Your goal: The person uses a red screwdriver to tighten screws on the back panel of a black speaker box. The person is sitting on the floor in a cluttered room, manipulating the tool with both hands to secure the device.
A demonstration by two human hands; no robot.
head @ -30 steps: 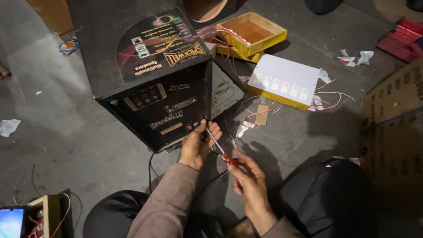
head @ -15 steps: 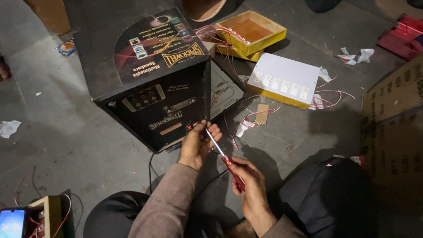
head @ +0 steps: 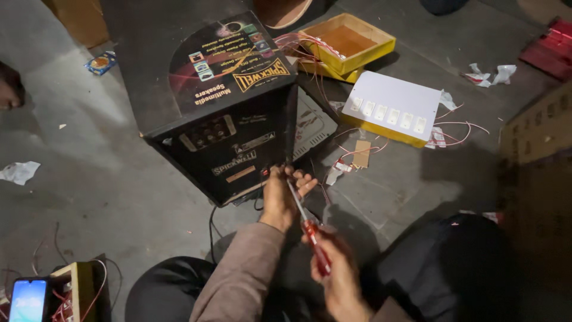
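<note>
A black speaker box (head: 226, 113) stands on the grey floor in front of me. My left hand (head: 285, 197) rests against its lower front corner, fingers curled around something small there that I cannot make out. My right hand (head: 339, 271) grips the red handle of a screwdriver (head: 307, 222). Its metal shaft slants up and left, and the tip meets the fingers of my left hand at the box's corner.
A white switch panel on a yellow base (head: 390, 110) and an open yellow box (head: 348, 42) with red wires lie behind the speaker. A cardboard carton (head: 536, 155) stands at right. A lit phone (head: 27, 298) lies at bottom left. Paper scraps dot the floor.
My right hand has slid slightly down and right with the screwdriver, which now slants more steeply. My left hand stays at the box's corner.
</note>
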